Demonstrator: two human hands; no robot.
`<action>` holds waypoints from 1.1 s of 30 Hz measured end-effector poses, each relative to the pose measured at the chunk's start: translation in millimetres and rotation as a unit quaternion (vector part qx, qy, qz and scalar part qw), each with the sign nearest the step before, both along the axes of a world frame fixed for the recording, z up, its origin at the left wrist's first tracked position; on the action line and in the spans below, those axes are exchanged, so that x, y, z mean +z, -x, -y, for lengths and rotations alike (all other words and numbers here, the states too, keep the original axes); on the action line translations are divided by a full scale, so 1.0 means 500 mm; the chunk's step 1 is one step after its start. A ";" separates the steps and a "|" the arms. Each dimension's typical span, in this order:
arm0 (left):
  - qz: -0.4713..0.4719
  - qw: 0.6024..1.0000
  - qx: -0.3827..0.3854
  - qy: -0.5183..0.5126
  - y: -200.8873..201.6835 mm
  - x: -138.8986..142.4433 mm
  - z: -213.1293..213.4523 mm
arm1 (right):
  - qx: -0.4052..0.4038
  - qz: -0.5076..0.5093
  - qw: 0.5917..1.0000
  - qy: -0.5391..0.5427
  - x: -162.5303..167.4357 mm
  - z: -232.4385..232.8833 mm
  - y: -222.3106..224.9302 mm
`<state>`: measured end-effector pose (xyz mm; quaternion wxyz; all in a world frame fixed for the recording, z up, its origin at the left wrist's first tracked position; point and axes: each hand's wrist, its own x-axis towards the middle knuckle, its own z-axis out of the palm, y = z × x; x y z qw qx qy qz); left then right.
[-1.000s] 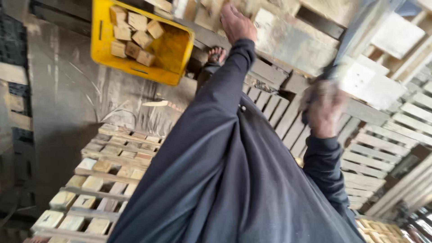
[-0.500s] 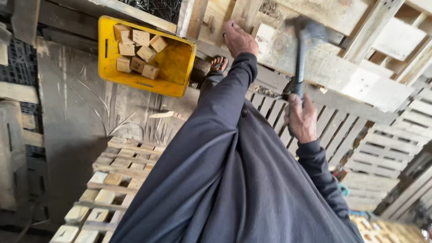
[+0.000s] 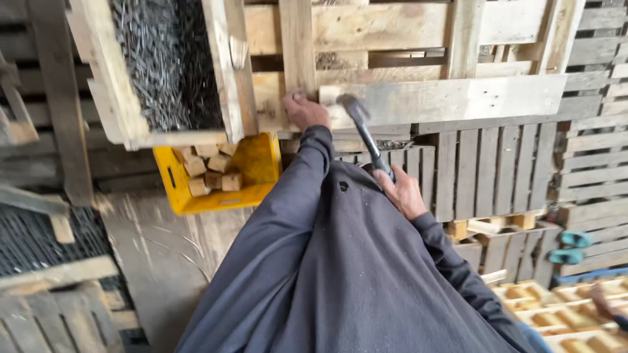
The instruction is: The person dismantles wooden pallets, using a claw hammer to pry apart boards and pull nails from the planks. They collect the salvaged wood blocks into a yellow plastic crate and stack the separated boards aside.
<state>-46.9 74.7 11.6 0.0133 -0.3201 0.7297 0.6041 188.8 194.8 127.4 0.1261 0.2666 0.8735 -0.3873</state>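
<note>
My left hand (image 3: 303, 110) is stretched out in a dark sleeve and presses with curled fingers on the left end of a pale wooden plank (image 3: 458, 99) that lies across a pallet. What is under the fingertips is hidden. My right hand (image 3: 403, 191) grips the black handle of a hammer (image 3: 365, 134). The hammer's metal head sits at the plank's end, right beside my left hand.
A wooden box full of dark nails (image 3: 167, 65) stands at upper left. Below it is a yellow crate (image 3: 173, 186) holding several wooden blocks (image 3: 209, 171). Stacked pallets (image 3: 589, 150) fill the right side. Teal sandals (image 3: 568, 248) lie at lower right, near another person's hand (image 3: 602, 301).
The hammer was raised and has come down to the plank beside my left hand. My left hand stayed on the wood. The view tilted, so the yellow crate now sits lower.
</note>
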 end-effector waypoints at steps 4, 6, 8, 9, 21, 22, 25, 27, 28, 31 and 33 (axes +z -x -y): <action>0.012 0.999 -0.004 0.031 -0.010 -0.015 -0.010 | -0.042 0.077 0.993 0.077 0.001 -0.013 -0.017; 0.020 0.999 -0.024 0.014 -0.018 -0.016 -0.009 | -0.057 0.067 0.989 0.116 -0.002 -0.028 -0.013; -0.031 0.994 -0.073 0.070 -0.023 0.004 -0.005 | -0.080 0.018 0.983 0.164 -0.004 -0.059 0.004; -0.058 0.989 -0.095 0.099 -0.028 0.020 -0.008 | -0.078 0.000 0.986 0.150 -0.001 -0.083 0.014; -0.169 0.768 -0.543 0.296 -0.025 0.125 -0.391 | 0.165 -0.034 0.952 -0.257 0.022 -0.710 0.373; -0.156 0.753 -0.560 0.308 -0.026 0.120 -0.416 | 0.195 -0.089 0.939 -0.271 0.018 -0.766 0.406; -0.054 0.746 -0.582 0.319 -0.029 0.106 -0.448 | 0.264 -0.097 0.894 -0.348 0.002 -0.918 0.484; -0.115 0.752 -0.565 0.320 -0.031 0.100 -0.446 | 0.322 -0.203 0.851 -0.363 -0.016 -0.992 0.526; -0.155 0.753 -0.553 0.321 -0.031 0.096 -0.443 | 0.330 -0.189 0.854 -0.354 -0.024 -1.018 0.552; -0.198 0.762 -0.532 0.312 -0.030 0.094 -0.440 | 0.342 -0.166 0.860 -0.342 -0.065 -1.055 0.578; -0.188 0.756 -0.537 0.324 -0.028 0.095 -0.444 | 0.333 -0.195 0.845 -0.369 -0.086 -1.052 0.584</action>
